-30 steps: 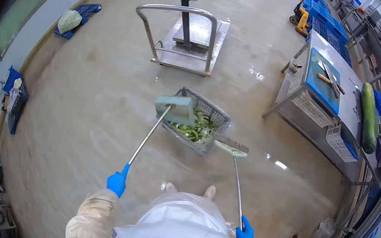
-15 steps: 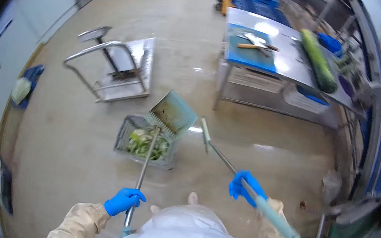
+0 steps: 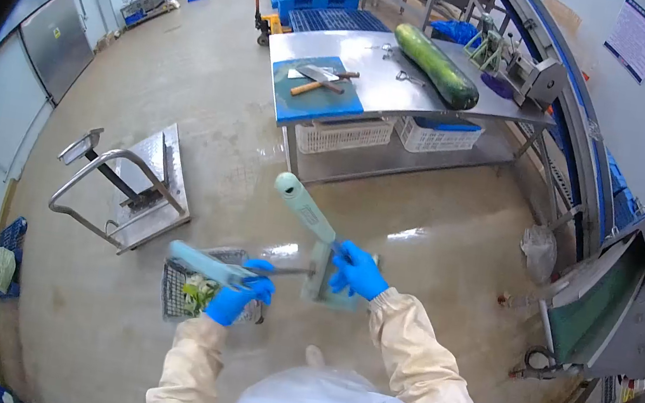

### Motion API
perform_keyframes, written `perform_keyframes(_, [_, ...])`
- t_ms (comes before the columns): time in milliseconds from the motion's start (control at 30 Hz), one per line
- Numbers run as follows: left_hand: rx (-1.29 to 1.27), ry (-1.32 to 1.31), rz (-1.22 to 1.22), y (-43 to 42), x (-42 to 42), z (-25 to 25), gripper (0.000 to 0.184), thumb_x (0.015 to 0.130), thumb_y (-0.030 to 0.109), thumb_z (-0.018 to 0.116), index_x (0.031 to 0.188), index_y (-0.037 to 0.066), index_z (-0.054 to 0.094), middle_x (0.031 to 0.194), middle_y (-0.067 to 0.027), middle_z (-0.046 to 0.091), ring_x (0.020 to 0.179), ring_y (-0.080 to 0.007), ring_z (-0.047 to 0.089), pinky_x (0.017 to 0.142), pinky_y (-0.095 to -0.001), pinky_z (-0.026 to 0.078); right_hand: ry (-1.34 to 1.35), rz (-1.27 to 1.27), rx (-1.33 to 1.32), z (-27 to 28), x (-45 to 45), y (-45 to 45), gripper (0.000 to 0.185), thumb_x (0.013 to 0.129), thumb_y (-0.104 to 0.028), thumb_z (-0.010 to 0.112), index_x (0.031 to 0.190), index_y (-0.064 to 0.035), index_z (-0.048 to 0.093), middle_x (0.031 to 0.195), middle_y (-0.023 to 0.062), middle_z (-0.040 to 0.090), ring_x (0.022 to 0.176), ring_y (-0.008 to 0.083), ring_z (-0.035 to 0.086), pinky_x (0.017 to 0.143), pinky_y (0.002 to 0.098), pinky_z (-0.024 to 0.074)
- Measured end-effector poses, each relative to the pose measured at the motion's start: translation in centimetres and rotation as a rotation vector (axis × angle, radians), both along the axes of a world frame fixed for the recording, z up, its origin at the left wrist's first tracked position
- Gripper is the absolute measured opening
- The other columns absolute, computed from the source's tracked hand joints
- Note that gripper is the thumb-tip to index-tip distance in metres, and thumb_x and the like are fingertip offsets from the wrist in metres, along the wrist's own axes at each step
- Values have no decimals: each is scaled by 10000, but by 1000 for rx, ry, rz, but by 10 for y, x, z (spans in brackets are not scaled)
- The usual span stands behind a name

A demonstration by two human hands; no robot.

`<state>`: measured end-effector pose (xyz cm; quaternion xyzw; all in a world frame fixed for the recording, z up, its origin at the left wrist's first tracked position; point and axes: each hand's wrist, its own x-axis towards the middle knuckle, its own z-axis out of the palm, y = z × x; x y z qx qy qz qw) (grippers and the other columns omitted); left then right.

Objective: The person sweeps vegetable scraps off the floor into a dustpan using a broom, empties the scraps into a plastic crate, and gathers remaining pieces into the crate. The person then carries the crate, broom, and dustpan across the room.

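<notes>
My left hand (image 3: 243,294), in a blue glove, is closed around a long-handled dustpan; its pale blue grip (image 3: 206,263) points left above the crate. My right hand (image 3: 358,272), gloved too, closes around a second long-handled tool, a floor squeegee or broom, whose pale green grip (image 3: 306,209) points up and away. A pale green flat part (image 3: 320,274) shows beside my right hand; blur and overlap hide which tool it belongs to. Beneath my left hand stands a grey crate (image 3: 173,293) with green leafy scraps (image 3: 198,291), partly covered by the dustpan grip and hand.
Ahead stands a steel table (image 3: 376,64) with a blue cutting board (image 3: 317,101), knives (image 3: 320,78) and a large green gourd (image 3: 436,67). White baskets (image 3: 345,136) sit below. A metal platform cart (image 3: 157,193) is left, a conveyor machine (image 3: 616,304) right.
Both tools have swung round, so their grips now point away from me. My hands have risen and come closer together. The view has tilted up, showing more of the room.
</notes>
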<state>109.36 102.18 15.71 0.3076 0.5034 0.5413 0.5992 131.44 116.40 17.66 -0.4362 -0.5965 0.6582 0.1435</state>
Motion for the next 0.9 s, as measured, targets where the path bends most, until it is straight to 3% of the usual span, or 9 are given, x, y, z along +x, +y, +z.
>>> perform_keyframes(33, [-34,297,-49,12,10,-12,268,730,227,554,967,104,521,822,-81,555,635,-222,526,575,-353,427,5,9,14,1,6,1,128,796,-187,470,879,-91,452,611,85,554,605,189,582,447,298,436])
perform_keyframes(100, [443,1305,-177,39,27,-45,258,710,229,582,927,95,547,786,-75,568,618,-226,534,572,-346,422,-575,175,943,-2,14,-6,169,758,-136,500,921,-94,494,770,95,587,736,220,584,510,308,445])
perform_keyframes(167, [325,1046,17,44,61,-58,207,699,185,592,873,77,561,748,-93,568,635,-243,539,566,-340,419,-418,130,987,2,13,-22,143,740,-178,515,861,-102,512,741,101,576,687,254,565,517,329,438])
perform_keyframes(267, [456,822,-55,42,91,-73,217,729,175,588,902,47,557,838,-105,582,763,-172,555,652,-298,427,-171,84,990,15,15,-33,143,716,-223,538,806,-113,532,725,103,566,649,286,547,525,351,432])
perform_keyframes(500, [123,523,-45,19,105,-61,227,741,185,592,882,10,560,757,-52,576,671,-87,488,573,-258,413,32,287,768,12,23,-29,179,702,-151,563,868,-87,539,772,128,568,692,285,562,577,337,447])
perform_keyframes(533, [164,429,97,16,109,-57,243,699,214,634,656,-1,528,549,-8,468,534,-70,391,454,-263,354,134,315,703,5,21,-30,184,708,-127,559,882,-72,540,778,136,570,699,281,568,585,331,450])
perform_keyframes(567, [143,427,123,12,104,-58,243,699,214,634,656,-1,528,549,-8,468,534,-70,391,454,-263,354,142,343,686,12,19,-33,184,708,-127,559,882,-72,540,778,136,570,699,281,568,585,331,450])
perform_keyframes(633, [74,425,93,4,89,-56,234,717,174,616,871,4,571,727,-44,580,651,-71,484,562,-251,415,35,288,772,32,15,-38,162,710,-58,558,869,-26,542,739,122,554,655,203,552,589,276,437])
perform_keyframes(900, [39,373,135,-11,64,-46,286,720,149,611,964,15,549,874,-48,579,791,-96,509,690,-254,424,75,405,878,38,-13,-44,219,739,-153,566,925,-43,534,792,131,575,688,251,576,580,314,448])
